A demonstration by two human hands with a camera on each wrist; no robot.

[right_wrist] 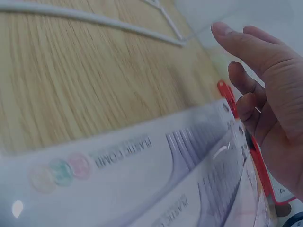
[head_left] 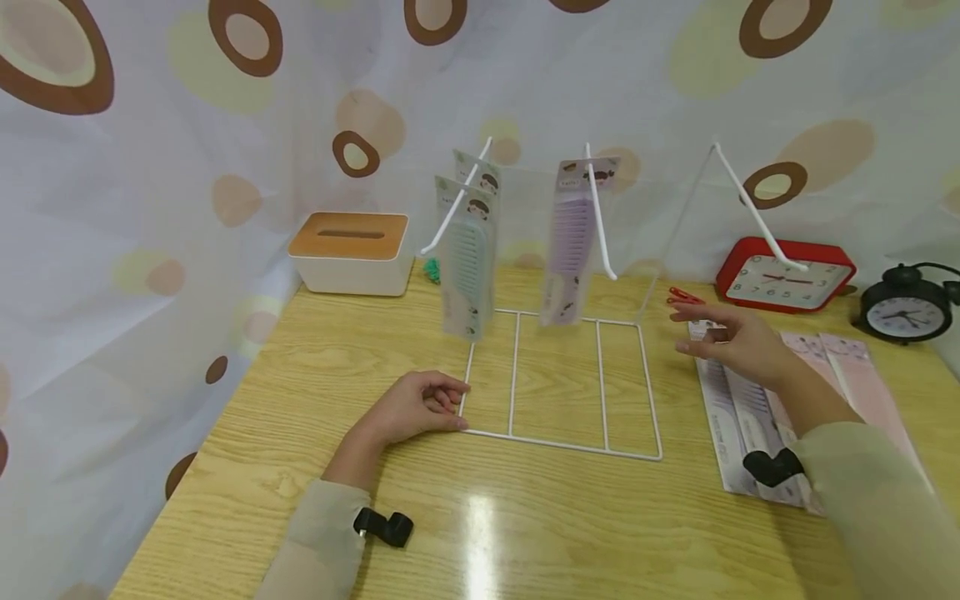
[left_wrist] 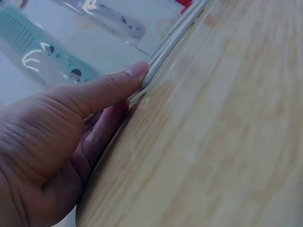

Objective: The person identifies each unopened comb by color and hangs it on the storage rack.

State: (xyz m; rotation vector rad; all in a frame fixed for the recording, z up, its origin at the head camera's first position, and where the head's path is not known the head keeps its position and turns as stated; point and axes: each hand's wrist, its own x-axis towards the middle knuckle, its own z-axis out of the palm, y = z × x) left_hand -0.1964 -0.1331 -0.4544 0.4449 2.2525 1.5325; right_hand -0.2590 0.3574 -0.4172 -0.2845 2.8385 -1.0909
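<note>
A white wire display rack (head_left: 555, 444) stands on the table, with three prongs reaching up and forward. My left hand (head_left: 423, 404) holds its front left corner; in the left wrist view the thumb (left_wrist: 138, 69) lies against the white wire. Packaged green combs (head_left: 468, 258) hang from the left prong and a packaged purple comb (head_left: 572, 237) from the middle one. The right prong (head_left: 753, 204) carries nothing. My right hand (head_left: 738, 342), fingers loosely bent and holding nothing, hovers over the far end of packaged purple combs (head_left: 720, 417) lying on the table.
Packaged pink combs (head_left: 862, 375) lie beside the purple ones. A red clock (head_left: 787, 275), a black alarm clock (head_left: 903, 308) and a red clip (head_left: 684, 296) are at the back right. At the back left sits a tissue box (head_left: 348, 271) with a small green item (head_left: 432, 270) beside it.
</note>
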